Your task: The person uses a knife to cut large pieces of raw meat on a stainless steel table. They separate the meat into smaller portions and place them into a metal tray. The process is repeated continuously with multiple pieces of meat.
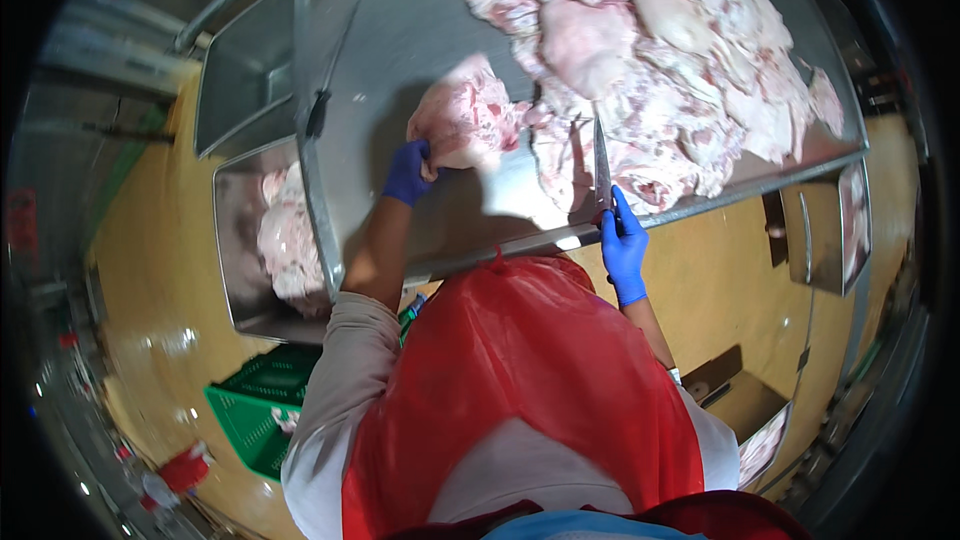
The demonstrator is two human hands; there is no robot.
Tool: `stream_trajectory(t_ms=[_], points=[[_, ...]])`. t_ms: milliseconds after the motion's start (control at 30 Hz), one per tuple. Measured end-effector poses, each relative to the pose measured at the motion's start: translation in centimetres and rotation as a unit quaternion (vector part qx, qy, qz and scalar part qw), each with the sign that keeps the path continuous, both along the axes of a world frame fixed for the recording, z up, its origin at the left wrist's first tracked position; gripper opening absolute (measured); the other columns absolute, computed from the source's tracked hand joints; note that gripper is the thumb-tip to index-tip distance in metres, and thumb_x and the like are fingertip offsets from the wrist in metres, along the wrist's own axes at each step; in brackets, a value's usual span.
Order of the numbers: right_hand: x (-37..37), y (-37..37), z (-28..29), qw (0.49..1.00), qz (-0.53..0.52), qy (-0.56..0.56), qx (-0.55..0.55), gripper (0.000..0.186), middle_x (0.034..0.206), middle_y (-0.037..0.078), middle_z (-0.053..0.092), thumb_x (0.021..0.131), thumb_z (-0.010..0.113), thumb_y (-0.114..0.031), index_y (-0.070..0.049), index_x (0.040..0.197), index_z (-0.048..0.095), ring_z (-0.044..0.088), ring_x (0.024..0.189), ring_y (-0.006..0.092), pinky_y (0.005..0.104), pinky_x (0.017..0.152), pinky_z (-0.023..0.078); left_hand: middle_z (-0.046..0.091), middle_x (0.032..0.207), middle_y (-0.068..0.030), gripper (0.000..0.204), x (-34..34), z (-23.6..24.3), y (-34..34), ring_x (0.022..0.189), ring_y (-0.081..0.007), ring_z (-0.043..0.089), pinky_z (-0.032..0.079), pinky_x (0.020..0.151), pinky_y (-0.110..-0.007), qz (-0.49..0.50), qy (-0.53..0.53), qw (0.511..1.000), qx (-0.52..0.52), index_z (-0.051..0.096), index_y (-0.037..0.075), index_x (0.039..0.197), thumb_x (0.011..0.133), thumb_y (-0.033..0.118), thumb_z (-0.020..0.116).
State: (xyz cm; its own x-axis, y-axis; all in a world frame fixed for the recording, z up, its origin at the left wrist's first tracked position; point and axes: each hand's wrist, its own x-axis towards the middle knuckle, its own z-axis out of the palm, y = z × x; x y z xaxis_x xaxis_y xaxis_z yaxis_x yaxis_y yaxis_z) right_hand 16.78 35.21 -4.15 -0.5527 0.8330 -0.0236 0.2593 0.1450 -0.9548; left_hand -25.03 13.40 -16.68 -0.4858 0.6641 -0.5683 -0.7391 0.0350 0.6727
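My left hand (406, 172), in a blue glove, grips a pale pink piece of meat (462, 110) on the left half of the steel table (374, 25), its fingers closed on the lower left edge. My right hand (622, 245), also gloved in blue, holds a long-bladed knife (601, 165), blade pointing away from me along the near part of a large pile of pale, fatty meat (660, 65) that covers the table's right side. A second, dark-handled tool with a long thin shaft (322, 110) lies by the table's left edge.
Steel bins stand at the left, one upper (240, 80), another with pale meat (232, 235). A green crate (245, 400) sits on the yellow floor (150, 300) at lower left. More steel containers are at right (820, 230) and lower right (745, 400). My red apron fills the bottom middle.
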Motion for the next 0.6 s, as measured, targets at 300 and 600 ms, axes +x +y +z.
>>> stream_trajectory(t_ms=[300,600], points=[[-3.6,-3.7,0.2,0.988,0.142,-0.051,0.031,0.046,0.087,0.004,0.072,0.099,0.059,-0.003,-0.007,0.145,0.057,0.062,0.078,0.0082,0.0261,0.076,0.052,0.068,0.074,-0.0102,0.024,12.1,7.8,-7.2,0.071,-0.0236,0.068,0.053,0.063,-0.039,-0.163,0.257,0.925,-0.226,0.069,0.002,0.091,0.09,0.025,0.073],[-5.3,-6.6,0.7,0.983,0.172,-0.063,0.005,0.046,0.09,0.004,0.07,0.1,0.059,-0.003,-0.004,0.146,0.056,0.063,0.079,0.0085,0.0268,0.076,0.053,0.071,0.097,-0.0157,0.024,9.6,9.7,-13.3,0.084,-0.0354,0.07,0.057,0.076,-0.042,0.151,0.688,0.629,-0.328,0.073,0.003,0.101,0.08,0.014,0.078]])
